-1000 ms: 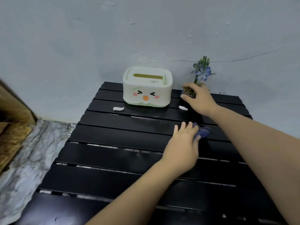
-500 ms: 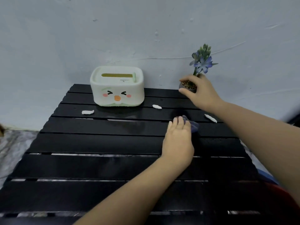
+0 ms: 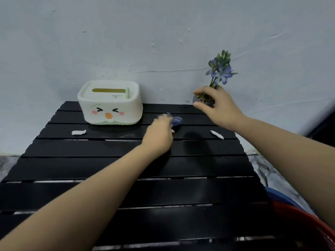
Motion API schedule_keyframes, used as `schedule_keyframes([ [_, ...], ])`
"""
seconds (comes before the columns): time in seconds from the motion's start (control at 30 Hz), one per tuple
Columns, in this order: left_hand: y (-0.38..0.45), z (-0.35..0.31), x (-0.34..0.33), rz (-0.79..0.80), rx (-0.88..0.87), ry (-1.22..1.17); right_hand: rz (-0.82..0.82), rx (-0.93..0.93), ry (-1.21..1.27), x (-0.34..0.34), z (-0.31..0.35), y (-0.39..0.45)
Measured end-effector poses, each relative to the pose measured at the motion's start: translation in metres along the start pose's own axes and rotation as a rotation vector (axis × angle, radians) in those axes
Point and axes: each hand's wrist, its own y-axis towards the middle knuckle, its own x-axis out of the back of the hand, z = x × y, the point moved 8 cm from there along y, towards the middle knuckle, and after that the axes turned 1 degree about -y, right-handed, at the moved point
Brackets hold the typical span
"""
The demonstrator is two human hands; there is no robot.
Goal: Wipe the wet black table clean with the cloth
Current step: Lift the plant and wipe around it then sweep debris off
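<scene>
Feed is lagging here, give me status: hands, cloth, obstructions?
Left hand presses blue cloth on black slatted table, mid-wipe. Right hand grips small potted purple flower. White paper scraps and white duck-face tissue box nearby.

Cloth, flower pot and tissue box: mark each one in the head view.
cloth (image 3: 176, 121): head view, on the blue folds showing past the left hand's fingers.
flower pot (image 3: 204, 98): head view, on the pebbled top, gripped by the right hand.
tissue box (image 3: 108, 113): head view, on its front face, by the orange beak.
</scene>
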Motion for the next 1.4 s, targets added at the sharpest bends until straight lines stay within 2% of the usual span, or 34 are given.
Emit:
schedule_keyframes([
  [0.07, -0.013, -0.024, -0.005, 0.15, -0.089, -0.316, -0.004, 0.011, 0.017, -0.003, 0.001, 0.002],
  [0.1, -0.014, -0.028, -0.003, 0.186, -0.08, -0.462, -0.007, 0.018, 0.021, -0.003, 0.001, 0.004],
  [0.17, 0.001, -0.02, 0.012, 0.021, -0.025, -0.549, -0.012, 0.022, 0.023, -0.002, -0.002, 0.006],
  [0.23, 0.021, -0.002, 0.02, -0.14, 0.043, -0.3, -0.019, 0.009, 0.032, 0.0, -0.005, 0.007],
  [0.3, 0.04, 0.011, 0.003, -0.078, 0.093, 0.059, -0.021, -0.006, 0.04, 0.0, -0.009, 0.007],
  [0.33, 0.047, 0.015, -0.007, -0.045, 0.116, 0.166, -0.018, -0.007, 0.041, -0.001, -0.011, 0.006],
  [0.43, 0.062, -0.007, -0.028, -0.006, 0.098, 0.12, -0.009, 0.03, 0.034, -0.003, -0.016, 0.008],
  [0.53, 0.061, -0.056, -0.054, 0.159, -0.116, -0.056, -0.022, 0.044, 0.029, 0.003, -0.023, 0.014],
  [0.67, 0.006, -0.098, -0.068, 0.388, -0.414, -0.263, -0.028, 0.005, 0.02, 0.013, -0.034, 0.018],
  [0.83, -0.03, -0.11, -0.054, 0.765, -0.442, -0.499, -0.034, -0.01, 0.01, 0.023, -0.048, 0.013],
  [0.87, -0.021, -0.111, -0.048, 0.786, -0.414, -0.586, -0.045, -0.01, 0.011, 0.024, -0.05, 0.012],
  [0.9, -0.005, -0.109, -0.044, 0.738, -0.358, -0.688, -0.062, -0.006, 0.013, 0.026, -0.052, 0.011],
  [0.93, 0.016, -0.102, -0.041, 0.637, -0.285, -0.774, -0.08, -0.002, 0.012, 0.028, -0.053, 0.01],
  [0.97, 0.039, -0.091, -0.04, 0.492, -0.229, -0.764, -0.094, 0.0, 0.01, 0.03, -0.054, 0.01],
  [1.03, 0.078, -0.066, -0.046, 0.225, -0.181, -0.507, -0.106, -0.008, 0.01, 0.032, -0.057, 0.008],
  [1.07, 0.09, -0.061, -0.054, 0.175, -0.199, -0.362, -0.102, -0.012, 0.009, 0.033, -0.058, 0.007],
  [1.13, 0.104, -0.065, -0.08, 0.214, -0.259, -0.146, -0.084, -0.009, -0.002, 0.032, -0.06, 0.007],
  [1.2, 0.107, -0.085, -0.098, 0.27, -0.314, -0.042, -0.075, 0.0, -0.015, 0.034, -0.061, 0.008],
  [1.3, 0.097, -0.119, -0.106, 0.355, -0.375, -0.116, -0.092, 0.0, -0.026, 0.039, -0.063, 0.01],
  [1.4, 0.066, -0.13, -0.106, 0.511, -0.444, -0.263, -0.083, -0.011, -0.029, 0.038, -0.062, 0.011],
])
